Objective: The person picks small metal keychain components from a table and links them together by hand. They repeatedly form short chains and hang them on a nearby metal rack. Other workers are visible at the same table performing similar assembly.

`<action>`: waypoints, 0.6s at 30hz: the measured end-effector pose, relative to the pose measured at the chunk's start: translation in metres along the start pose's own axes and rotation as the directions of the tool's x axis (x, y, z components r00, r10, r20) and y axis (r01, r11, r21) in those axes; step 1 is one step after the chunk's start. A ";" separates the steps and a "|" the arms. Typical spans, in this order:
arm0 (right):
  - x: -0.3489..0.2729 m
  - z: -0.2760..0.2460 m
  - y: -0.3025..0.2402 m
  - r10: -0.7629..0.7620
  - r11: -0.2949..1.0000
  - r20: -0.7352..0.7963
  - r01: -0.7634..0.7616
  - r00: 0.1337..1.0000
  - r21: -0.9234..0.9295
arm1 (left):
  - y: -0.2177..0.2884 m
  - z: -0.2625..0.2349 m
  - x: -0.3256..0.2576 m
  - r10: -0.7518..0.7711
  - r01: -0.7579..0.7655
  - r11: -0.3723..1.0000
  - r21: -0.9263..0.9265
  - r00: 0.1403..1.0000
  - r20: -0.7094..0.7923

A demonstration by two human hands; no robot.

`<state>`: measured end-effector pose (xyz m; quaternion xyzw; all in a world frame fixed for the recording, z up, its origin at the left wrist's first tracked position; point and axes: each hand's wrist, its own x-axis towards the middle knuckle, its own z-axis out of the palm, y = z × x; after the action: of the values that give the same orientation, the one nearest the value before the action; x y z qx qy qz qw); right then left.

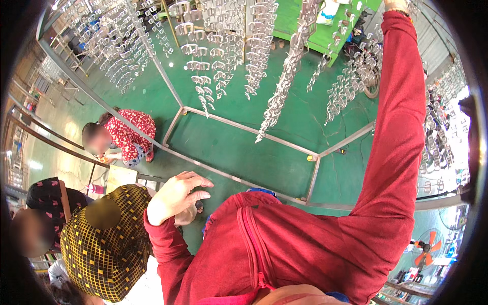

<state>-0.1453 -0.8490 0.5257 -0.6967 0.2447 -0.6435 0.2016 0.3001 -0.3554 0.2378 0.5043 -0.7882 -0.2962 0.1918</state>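
Note:
My left hand (178,197) is held out in front of my red jacket at waist height, its fingers stretched and holding nothing. My right arm reaches straight up, and my right hand (397,5) is cut off by the top edge, so its fingers are hidden. Beside that arm, strings of silver, bracket-shaped metal pieces (285,81) hang down from above. More such strings (256,51) hang to the left, and a looser cluster (343,94) is nearest my raised sleeve. Whether my right hand touches any of them cannot be seen.
A metal rack frame (244,128) stands on the green floor (239,155). A green table (300,43) and a bicycle wheel (373,84) are beyond. People sit close at my left; another in red patterned clothes (133,127) crouches farther off. An orange-bladed fan (426,248) stands right.

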 end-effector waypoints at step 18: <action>0.009 -0.077 -0.002 -0.426 0.295 0.432 0.573 0.795 -0.764 | 0.007 0.022 -0.002 0.082 -0.084 0.996 -0.032 0.995 -0.060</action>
<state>-0.2212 -0.8505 0.5411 -0.7834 0.2895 -0.4038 -0.3734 0.2830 -0.3456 0.2261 0.4763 -0.7972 -0.2867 0.2353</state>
